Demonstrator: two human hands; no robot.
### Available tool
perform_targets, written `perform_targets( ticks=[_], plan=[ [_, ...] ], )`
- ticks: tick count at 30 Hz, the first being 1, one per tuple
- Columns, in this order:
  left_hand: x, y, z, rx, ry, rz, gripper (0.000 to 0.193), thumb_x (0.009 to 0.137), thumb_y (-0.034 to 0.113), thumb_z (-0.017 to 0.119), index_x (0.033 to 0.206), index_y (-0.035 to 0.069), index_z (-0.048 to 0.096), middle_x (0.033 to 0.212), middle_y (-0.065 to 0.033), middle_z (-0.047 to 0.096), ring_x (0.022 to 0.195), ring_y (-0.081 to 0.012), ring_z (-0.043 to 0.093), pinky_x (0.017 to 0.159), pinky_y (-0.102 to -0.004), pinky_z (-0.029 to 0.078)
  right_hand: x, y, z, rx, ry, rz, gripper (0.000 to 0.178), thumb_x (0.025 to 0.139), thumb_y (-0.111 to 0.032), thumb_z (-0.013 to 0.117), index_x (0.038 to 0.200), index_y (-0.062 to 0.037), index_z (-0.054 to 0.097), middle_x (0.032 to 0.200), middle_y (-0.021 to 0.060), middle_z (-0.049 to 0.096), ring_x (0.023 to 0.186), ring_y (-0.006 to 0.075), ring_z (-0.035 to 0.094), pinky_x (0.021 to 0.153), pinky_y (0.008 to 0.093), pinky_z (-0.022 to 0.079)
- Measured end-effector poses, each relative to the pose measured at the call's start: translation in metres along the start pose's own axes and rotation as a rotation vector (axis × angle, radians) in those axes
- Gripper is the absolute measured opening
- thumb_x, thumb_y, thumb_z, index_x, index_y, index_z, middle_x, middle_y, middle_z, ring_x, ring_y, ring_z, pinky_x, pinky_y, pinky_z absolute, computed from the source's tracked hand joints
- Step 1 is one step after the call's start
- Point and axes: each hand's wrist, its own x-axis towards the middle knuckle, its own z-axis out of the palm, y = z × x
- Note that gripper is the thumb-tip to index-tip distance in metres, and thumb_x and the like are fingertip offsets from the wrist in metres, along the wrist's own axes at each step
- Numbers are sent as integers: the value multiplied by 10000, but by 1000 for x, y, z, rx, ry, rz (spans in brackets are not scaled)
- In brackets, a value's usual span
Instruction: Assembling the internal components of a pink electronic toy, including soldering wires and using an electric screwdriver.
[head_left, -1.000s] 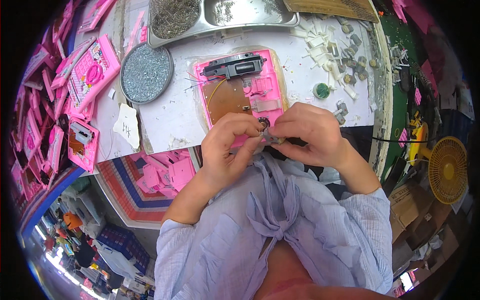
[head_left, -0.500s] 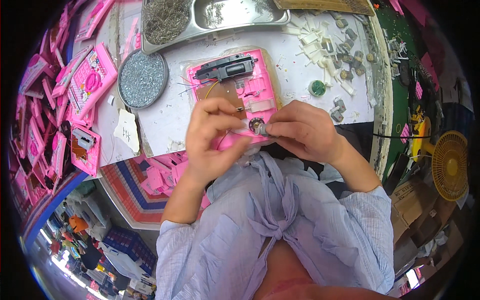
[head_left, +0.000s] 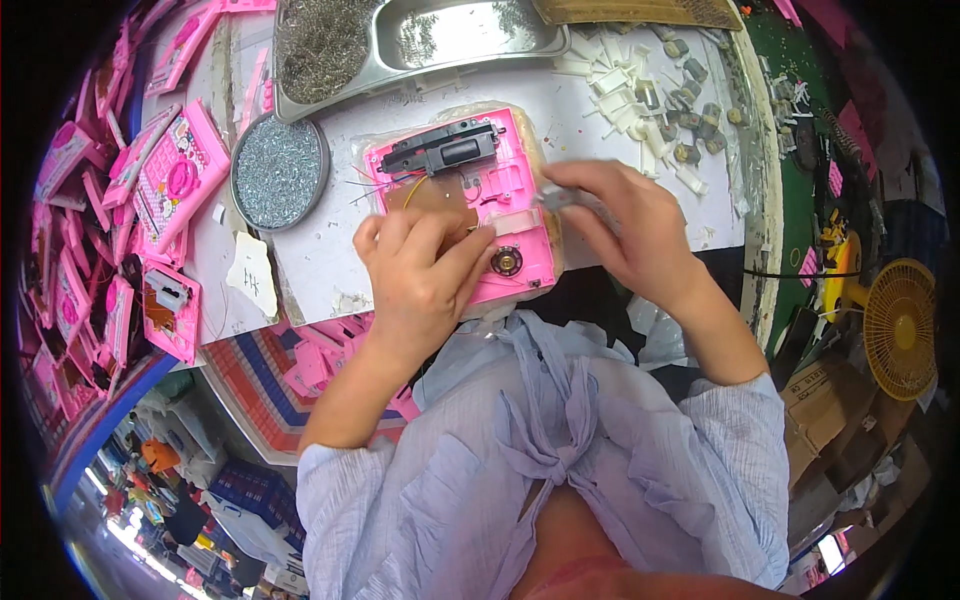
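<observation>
A pink plastic toy housing (head_left: 541,272) lies open in front of me, with a black mechanism (head_left: 445,150), a brown circuit board (head_left: 437,197), loose wires and a small round speaker (head_left: 507,261) inside. My left hand (head_left: 425,262) rests over the housing's lower left part. Its fingers are pinched together beside a whitish translucent rectangular piece (head_left: 514,222); what sits between them is hidden. At the housing's right edge, my right hand (head_left: 628,222) grips a small grey block-shaped piece (head_left: 562,197) between thumb and fingers, slightly blurred.
A round dish of screws (head_left: 279,170) stands left of the housing. Behind it is a metal tray (head_left: 470,62) with small metal parts. White plastic parts (head_left: 620,95) and small motors lie at the back right. Pink housings (head_left: 182,180) pile up at left; a yellow fan (head_left: 900,330) stands at right.
My right hand has moved away from the speaker, up and to the right, uncovering the speaker. My left fingers have closed together and shifted toward the translucent piece.
</observation>
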Motion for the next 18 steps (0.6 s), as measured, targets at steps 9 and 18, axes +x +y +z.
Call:
perform_targets(
  ticks=[9,18],
  plan=[
    [-18,-8,6,-163,-14,-64,292,748,151,821,1035,139,772,932,1,616,881,-202,567,863,-415,376,33,14,26,-188,-87,-68,277,834,-117,747,1097,-87,664,1533,141,470,1421,457,314,1161,545,297],
    [-9,-43,-4,40,137,-256,346,780,152,790,1103,100,675,1009,-54,638,946,-256,594,872,-421,371,49,0,17,-310,-162,-77,206,754,-80,774,951,-48,721,1409,142,561,1350,447,395,1112,502,388]
  ],
)
